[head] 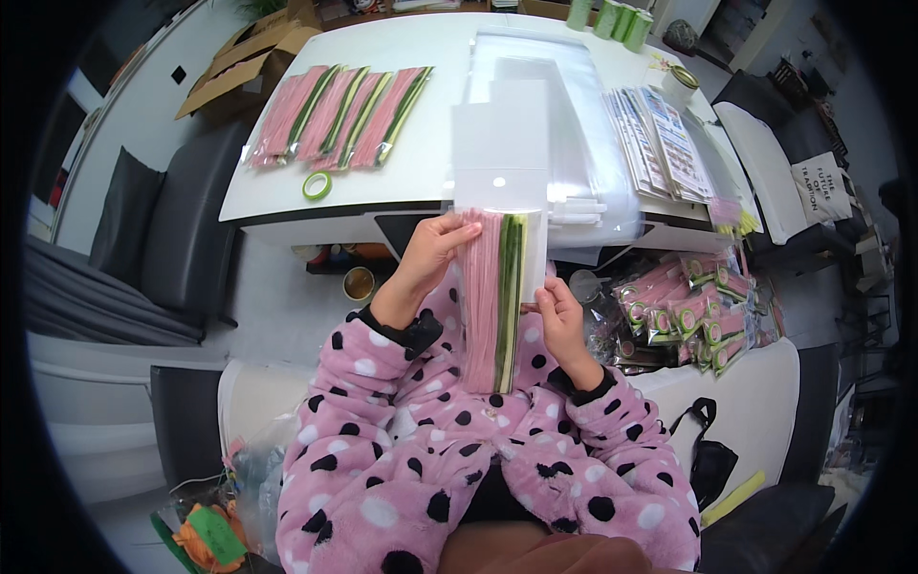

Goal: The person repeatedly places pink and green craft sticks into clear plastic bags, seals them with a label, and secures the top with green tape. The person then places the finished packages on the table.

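Note:
My left hand (439,251) pinches the upper left part of a clear plastic bag of pink, dark green and pale yellow craft stems (495,301), with the thumb on top. The bag hangs upright before my chest, and its flap with a round hole points to the table. My right hand (557,308) grips the right edge of a whitish plastic sleeve (536,251) lying behind or against the bag; which, I cannot tell. Several filled bags of like stems (380,122) lie side by side at the table's left, with a roll of green tape (317,186) below them.
Large clear plastic bags (609,179) cover the middle of the white table (423,43). Printed sheets (667,143), a tin (679,85) and green rolls (622,23) are at its right. Packed kits (688,308) pile up at the lower right. A cardboard box (244,57) stands at the left.

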`<action>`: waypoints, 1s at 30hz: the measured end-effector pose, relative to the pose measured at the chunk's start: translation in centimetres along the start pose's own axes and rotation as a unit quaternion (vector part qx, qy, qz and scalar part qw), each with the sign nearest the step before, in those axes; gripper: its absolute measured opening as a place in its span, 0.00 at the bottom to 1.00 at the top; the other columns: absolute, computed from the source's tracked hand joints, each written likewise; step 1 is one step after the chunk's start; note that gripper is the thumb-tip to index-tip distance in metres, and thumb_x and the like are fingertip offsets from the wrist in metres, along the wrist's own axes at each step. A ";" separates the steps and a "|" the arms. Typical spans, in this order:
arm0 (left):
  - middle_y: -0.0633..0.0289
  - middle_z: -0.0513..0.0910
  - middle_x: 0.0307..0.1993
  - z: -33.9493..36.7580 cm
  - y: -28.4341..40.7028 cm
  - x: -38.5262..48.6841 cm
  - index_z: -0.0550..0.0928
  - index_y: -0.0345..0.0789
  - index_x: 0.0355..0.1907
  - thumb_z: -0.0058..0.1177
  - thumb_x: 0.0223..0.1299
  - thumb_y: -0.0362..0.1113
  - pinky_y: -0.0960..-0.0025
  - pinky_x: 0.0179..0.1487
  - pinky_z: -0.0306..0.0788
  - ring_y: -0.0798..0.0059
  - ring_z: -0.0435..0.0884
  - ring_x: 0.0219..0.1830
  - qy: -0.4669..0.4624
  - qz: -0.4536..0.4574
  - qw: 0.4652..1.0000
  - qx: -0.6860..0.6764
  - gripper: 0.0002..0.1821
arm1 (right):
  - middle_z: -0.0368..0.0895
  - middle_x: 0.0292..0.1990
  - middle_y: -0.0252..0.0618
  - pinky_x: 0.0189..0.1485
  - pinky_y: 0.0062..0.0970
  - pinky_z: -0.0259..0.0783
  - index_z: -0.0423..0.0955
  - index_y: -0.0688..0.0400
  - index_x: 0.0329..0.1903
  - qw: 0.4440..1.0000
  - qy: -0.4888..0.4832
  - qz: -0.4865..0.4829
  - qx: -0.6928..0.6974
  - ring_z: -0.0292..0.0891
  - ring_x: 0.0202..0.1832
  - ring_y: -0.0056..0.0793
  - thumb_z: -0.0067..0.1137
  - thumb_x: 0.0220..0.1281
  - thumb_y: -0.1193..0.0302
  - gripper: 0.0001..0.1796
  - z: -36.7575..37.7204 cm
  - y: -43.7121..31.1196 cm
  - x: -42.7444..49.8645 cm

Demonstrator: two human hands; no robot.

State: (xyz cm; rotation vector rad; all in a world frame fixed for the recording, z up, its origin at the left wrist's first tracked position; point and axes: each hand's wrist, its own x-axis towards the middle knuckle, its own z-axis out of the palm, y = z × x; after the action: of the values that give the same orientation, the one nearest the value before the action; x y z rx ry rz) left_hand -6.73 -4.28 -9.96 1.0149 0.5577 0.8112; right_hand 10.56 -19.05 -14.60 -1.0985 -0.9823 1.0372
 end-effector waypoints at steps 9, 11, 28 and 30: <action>0.58 0.82 0.29 3.7 -0.9 -1.3 0.71 0.30 0.46 0.57 0.54 0.31 0.81 0.32 0.69 0.83 0.79 0.31 0.057 0.149 0.982 0.102 0.18 | 0.60 0.62 0.48 0.62 0.34 0.57 0.51 0.62 0.66 0.979 -0.059 -0.008 0.195 0.62 0.60 0.36 0.26 0.71 0.53 0.30 -4.3 -8.5 10.8; 0.54 0.82 0.28 4.4 -0.8 -1.5 0.63 0.30 0.56 0.57 0.54 0.30 0.82 0.30 0.70 0.82 0.80 0.29 0.086 0.139 0.969 0.184 0.28 | 0.74 0.51 0.46 0.56 0.30 0.61 0.58 0.66 0.61 0.963 -0.063 -0.029 0.260 0.70 0.52 0.32 0.27 0.71 0.53 0.30 -3.9 -11.2 12.9; 0.62 0.81 0.34 0.7 -3.7 -2.7 0.77 0.32 0.41 0.32 0.68 0.56 0.79 0.42 0.70 0.81 0.78 0.36 0.094 -0.022 0.991 -0.090 0.29 | 0.71 0.47 0.40 0.52 0.24 0.65 0.57 0.65 0.55 0.989 0.001 -0.043 -0.144 0.68 0.48 0.24 0.59 0.57 0.71 0.27 3.3 -1.3 2.7; 0.61 0.79 0.41 0.9 -3.5 -2.9 0.74 0.31 0.49 0.32 0.69 0.54 0.79 0.47 0.67 0.82 0.76 0.41 0.063 -0.050 0.988 -0.135 0.27 | 0.69 0.49 0.42 0.54 0.24 0.64 0.54 0.66 0.57 0.991 0.004 -0.034 -0.130 0.68 0.50 0.25 0.58 0.58 0.72 0.29 3.5 -1.1 2.7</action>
State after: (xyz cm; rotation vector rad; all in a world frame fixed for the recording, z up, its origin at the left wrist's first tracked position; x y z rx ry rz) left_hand -6.64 -8.02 -12.58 0.6856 0.5840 0.8405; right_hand 8.02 -15.85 -12.61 -1.2711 -1.1651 0.8643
